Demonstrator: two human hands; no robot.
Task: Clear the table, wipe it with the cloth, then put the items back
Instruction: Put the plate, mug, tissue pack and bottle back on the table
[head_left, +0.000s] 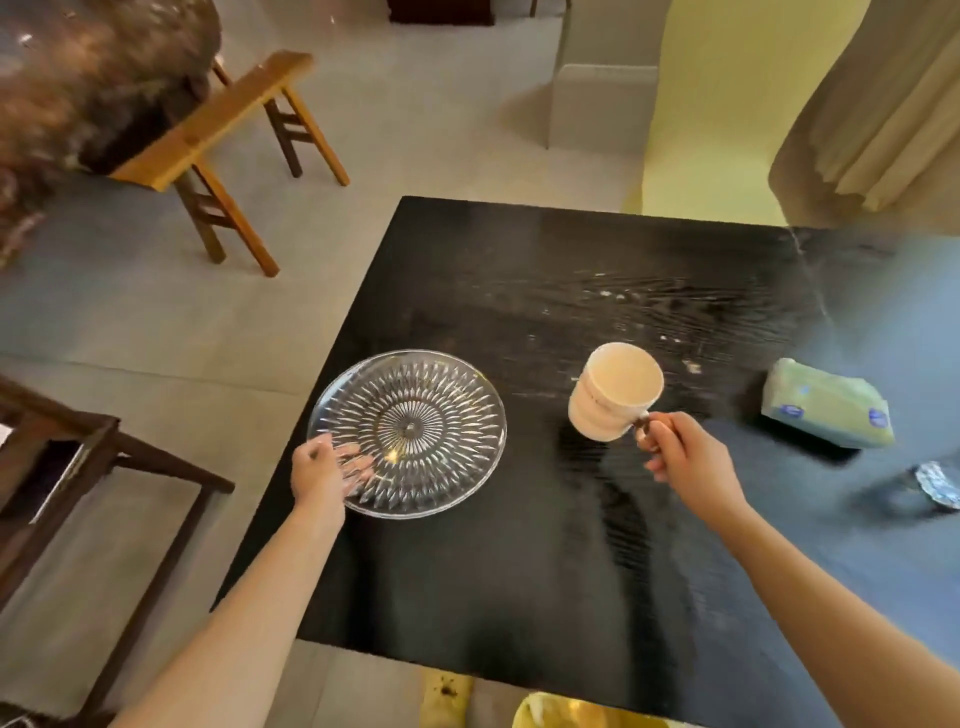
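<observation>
A clear cut-glass plate (415, 415) hangs over the left edge of the black wooden table (545, 571); my left hand (317, 475) grips its near-left rim. My right hand (685, 462) holds a cream ribbed cup (615, 397) by its dark handle, tilted so its empty inside faces me, a little above the table's middle. A green tissue pack (828, 405) lies at the table's right side. No cloth shows in view.
A small crumpled blue-white object (940, 483) sits at the right edge. A light wooden bench (223, 130) stands beyond the table's left. A dark wooden frame (104, 457) is on the near left. A yellow bin (571, 714) sits below the front edge.
</observation>
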